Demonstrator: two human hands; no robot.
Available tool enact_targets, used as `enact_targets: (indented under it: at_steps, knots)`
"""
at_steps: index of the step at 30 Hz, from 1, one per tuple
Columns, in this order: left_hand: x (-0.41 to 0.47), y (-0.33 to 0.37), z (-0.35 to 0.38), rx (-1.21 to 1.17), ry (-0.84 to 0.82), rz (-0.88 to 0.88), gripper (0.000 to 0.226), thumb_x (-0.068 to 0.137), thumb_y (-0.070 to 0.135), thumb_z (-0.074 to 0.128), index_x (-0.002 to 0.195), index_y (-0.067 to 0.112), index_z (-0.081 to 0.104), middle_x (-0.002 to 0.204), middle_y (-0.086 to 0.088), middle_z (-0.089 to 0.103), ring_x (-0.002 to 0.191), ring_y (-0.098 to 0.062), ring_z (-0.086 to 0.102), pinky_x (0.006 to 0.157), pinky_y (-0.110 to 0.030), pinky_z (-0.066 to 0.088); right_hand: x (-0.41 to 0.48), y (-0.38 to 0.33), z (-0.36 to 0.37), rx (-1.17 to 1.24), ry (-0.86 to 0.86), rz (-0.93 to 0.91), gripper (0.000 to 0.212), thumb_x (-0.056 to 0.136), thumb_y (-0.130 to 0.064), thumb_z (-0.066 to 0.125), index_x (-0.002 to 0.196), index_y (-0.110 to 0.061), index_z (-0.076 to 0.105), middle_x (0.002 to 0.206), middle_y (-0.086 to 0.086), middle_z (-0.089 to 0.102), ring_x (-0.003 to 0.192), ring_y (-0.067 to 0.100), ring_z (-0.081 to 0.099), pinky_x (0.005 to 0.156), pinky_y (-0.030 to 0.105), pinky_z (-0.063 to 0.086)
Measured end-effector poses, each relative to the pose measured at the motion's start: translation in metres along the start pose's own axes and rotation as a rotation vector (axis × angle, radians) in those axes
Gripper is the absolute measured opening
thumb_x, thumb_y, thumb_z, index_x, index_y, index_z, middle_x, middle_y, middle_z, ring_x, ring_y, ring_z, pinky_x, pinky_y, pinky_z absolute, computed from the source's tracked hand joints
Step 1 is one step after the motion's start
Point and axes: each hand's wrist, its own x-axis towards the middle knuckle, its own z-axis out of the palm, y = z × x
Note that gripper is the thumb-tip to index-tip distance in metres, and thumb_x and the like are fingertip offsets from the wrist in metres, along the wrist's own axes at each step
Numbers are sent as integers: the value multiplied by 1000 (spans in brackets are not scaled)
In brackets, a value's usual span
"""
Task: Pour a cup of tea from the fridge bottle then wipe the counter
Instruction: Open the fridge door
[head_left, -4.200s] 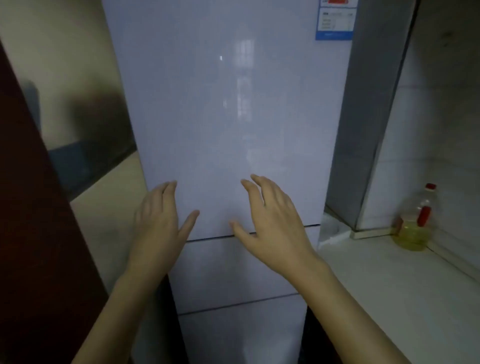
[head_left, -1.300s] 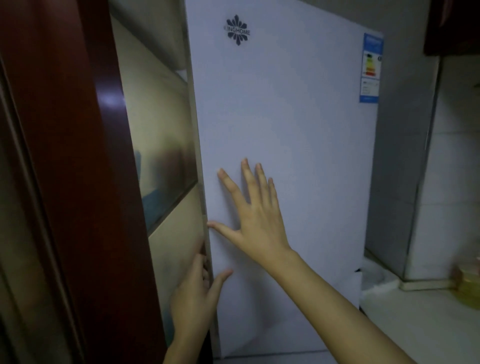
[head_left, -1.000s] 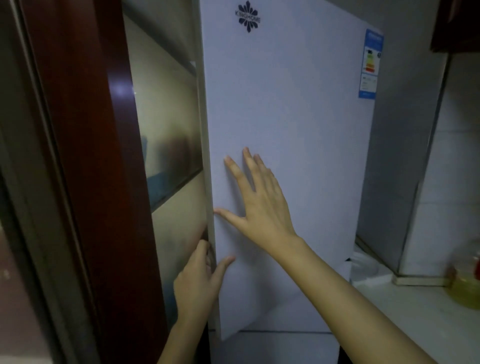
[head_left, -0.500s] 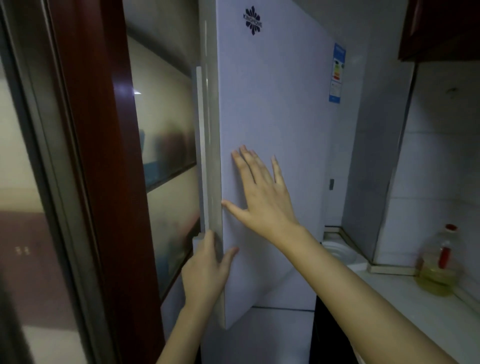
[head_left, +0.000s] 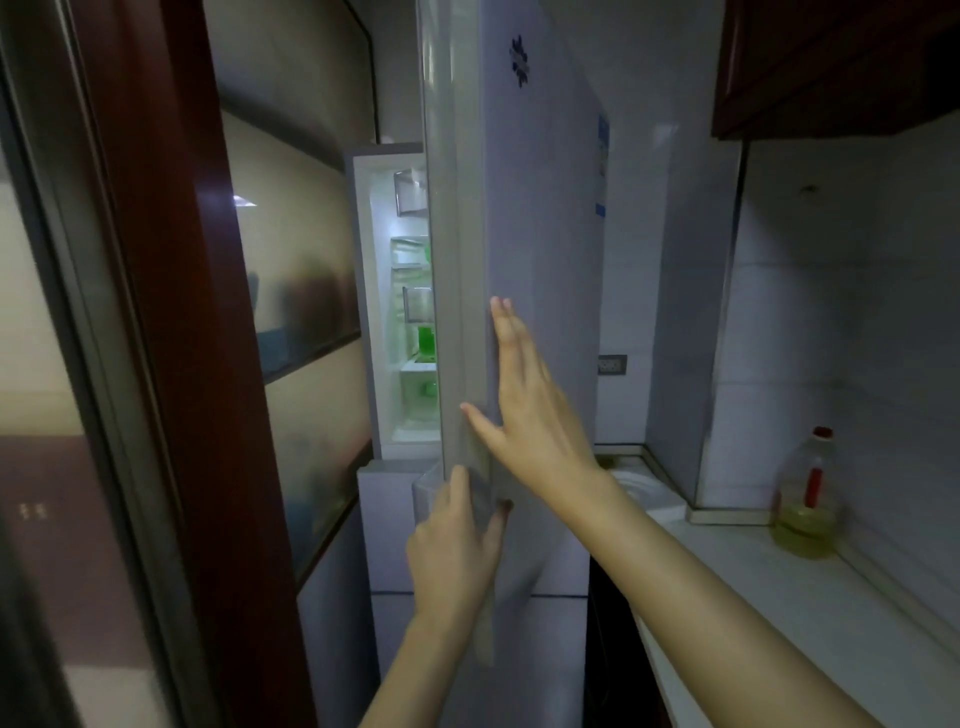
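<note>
Head camera showed a tall, glossy pale-lilac fridge door (head_left: 540, 208) swung part open and seen nearly edge-on. The right hand (head_left: 524, 405) lay flat against its front with the fingers straight. Just below it, the left hand (head_left: 457, 551) gripped the door's lower edge, thumb on the front and fingers hidden behind the edge. Beyond both hands only a narrow strip of the lit white fridge interior (head_left: 410, 332) was visible, the rest covered by the door. A bright green container (head_left: 426, 338) stood on a shelf there, too blurred and cut off to tell whether it was the tea bottle. Above the right hand, a dark flower-shaped logo (head_left: 519, 61) marked the door, with no writing legible. A blue-edged label (head_left: 602, 171) further along the door was too foreshortened to read. To the right of the right forearm ran a long white counter (head_left: 779, 597), and a clear plastic bottle of yellow oil with a red cap (head_left: 805, 509) stood on it near the tiled wall. Left of the hands rose a dark red wooden frame (head_left: 197, 312).
</note>
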Motion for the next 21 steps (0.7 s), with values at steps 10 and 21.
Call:
enact_targets:
  at_steps: [10, 21]
  knots:
    - [-36, 69, 32, 36, -49, 170, 38, 88, 48, 63, 107, 22, 44, 88, 2, 61, 67, -23, 65, 46, -33, 40, -33, 32, -54, -18, 143, 123, 94, 90, -27, 59, 152, -17, -11, 161, -4, 1, 144, 15, 21, 90, 19, 40]
    - [-38, 60, 36, -124, -26, 415, 28, 94, 42, 59, 118, 26, 56, 113, 6, 50, 98, -12, 54, 61, -17, 42, -47, 57, -78, -153, 360, 366, 84, 87, -19, 52, 153, -11, 0, 158, 18, 7, 143, 29, 19, 109, 40, 37]
